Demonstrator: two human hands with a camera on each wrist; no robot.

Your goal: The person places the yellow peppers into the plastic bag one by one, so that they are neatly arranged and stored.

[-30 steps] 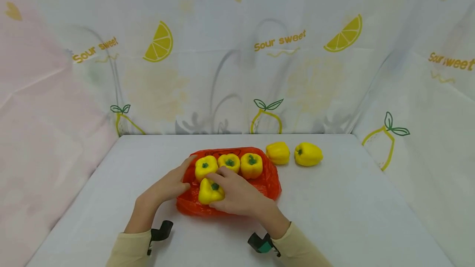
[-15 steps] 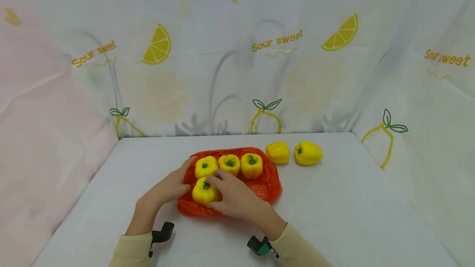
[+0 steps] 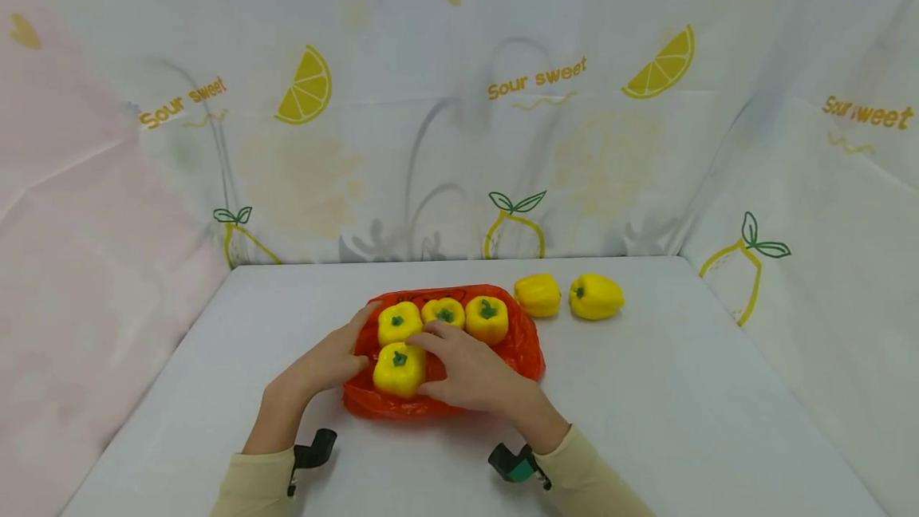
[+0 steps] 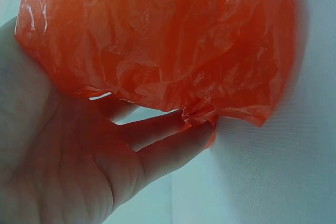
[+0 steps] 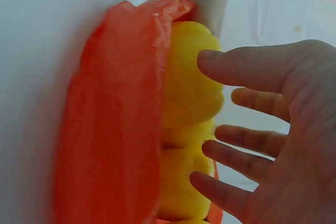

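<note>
A red plastic bag (image 3: pixel 527 353) lies with its mouth spread wide, holding several yellow bell peppers with green stems. Three of them, one being the pepper (image 3: pixel 487 322) at the right, form a back row; another bell pepper (image 3: pixel 395 375) sits in front at the left. My left hand (image 3: pixel 326 361) holds the bag's left rim; in the left wrist view the red film (image 4: pixel 157 40) bunches at its fingertips. Over the bag, my right hand (image 3: pixel 470 369) has its thumb and fingers spread beside the front pepper, and the right wrist view shows nothing gripped.
Behind the bag's right corner, two more yellow bell peppers lie on the white table (image 3: pixel 668 389): one pepper (image 3: pixel 537 296) close to the bag, the other pepper (image 3: pixel 597 297) farther right. A lemon-printed cloth (image 3: pixel 402 142) rises at the table's back and sides.
The front pepper went from tilted to upright in the bag, shifting slightly left. My right hand let go of it and drew back slightly right. The left hand stayed at the rim.
</note>
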